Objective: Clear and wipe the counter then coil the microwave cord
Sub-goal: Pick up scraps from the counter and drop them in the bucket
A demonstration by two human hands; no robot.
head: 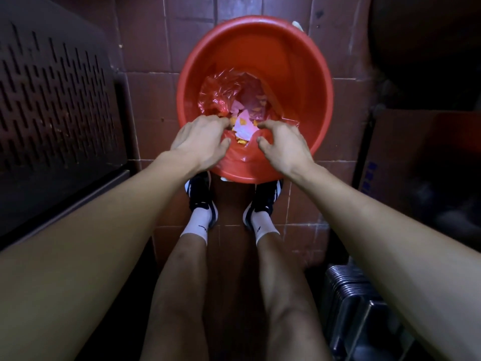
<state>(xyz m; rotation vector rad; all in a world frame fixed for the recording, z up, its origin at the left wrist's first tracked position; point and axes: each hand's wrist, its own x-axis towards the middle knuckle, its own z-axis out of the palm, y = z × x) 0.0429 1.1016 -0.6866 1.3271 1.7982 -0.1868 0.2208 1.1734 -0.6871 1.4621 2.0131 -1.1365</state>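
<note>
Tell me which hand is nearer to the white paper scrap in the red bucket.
Left, narrowly. The left hand has fingertips right beside the white paper scrap, over the red bucket. The right hand hovers just to its other side, slightly farther off.

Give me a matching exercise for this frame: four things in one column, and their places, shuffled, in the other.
Things:
1. bucket
2. scraps
3. shoes
4. vented panel

Places:
A. far left of the view
B. on the tiled floor, ahead of the feet
C. partly under the bucket's near rim
D. inside the bucket, between the two hands

Pairs: 1-B, 2-D, 3-C, 4-A
</note>
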